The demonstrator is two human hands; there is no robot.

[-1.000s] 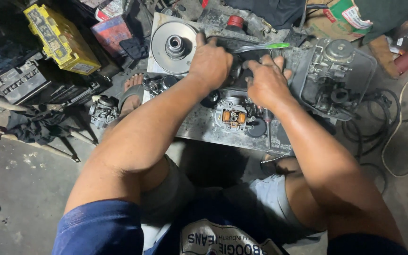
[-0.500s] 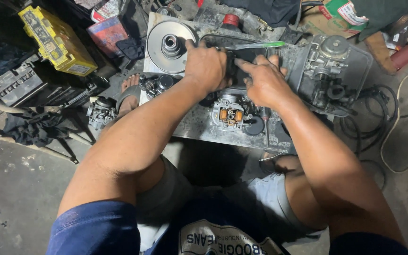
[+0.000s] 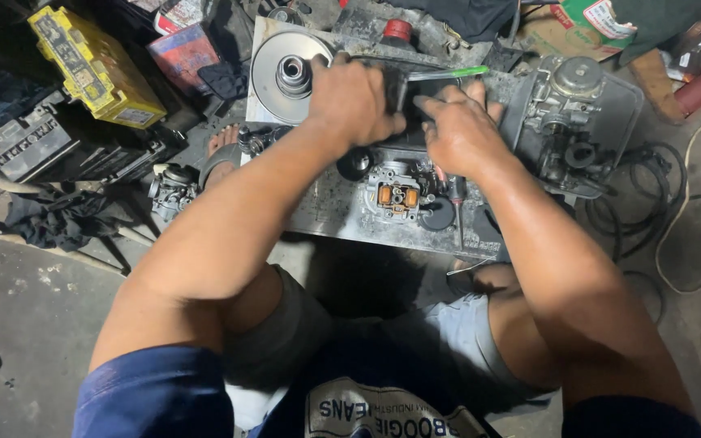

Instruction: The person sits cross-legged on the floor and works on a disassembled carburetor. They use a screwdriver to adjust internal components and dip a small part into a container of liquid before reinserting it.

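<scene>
Hands: left hand (image 3: 354, 99) and right hand (image 3: 458, 134) both closed around a dark part (image 3: 406, 91) on the metal tray (image 3: 342, 212).
Tray contents: round pulley disc (image 3: 292, 75) far left, carburettor body with orange pieces (image 3: 397, 196) near edge, screwdriver (image 3: 456, 204) beside it.
Dark part: mostly hidden by the fingers; its axis cannot be told.
Green-handled tool (image 3: 448, 73): lies left-right, just behind the hands.
Grey engine casing (image 3: 582, 122): right of tray.

A round silver pulley disc (image 3: 290, 75) lies at the top of a grimy metal tray (image 3: 342, 211). A yellow box (image 3: 95, 66) sits on dark clutter at the upper left, with a small carburetor (image 3: 174, 188) below it. A grey engine part (image 3: 575, 122) rests at the right, near coiled black cables (image 3: 651, 195). A red cap (image 3: 397, 31) stands behind.
</scene>
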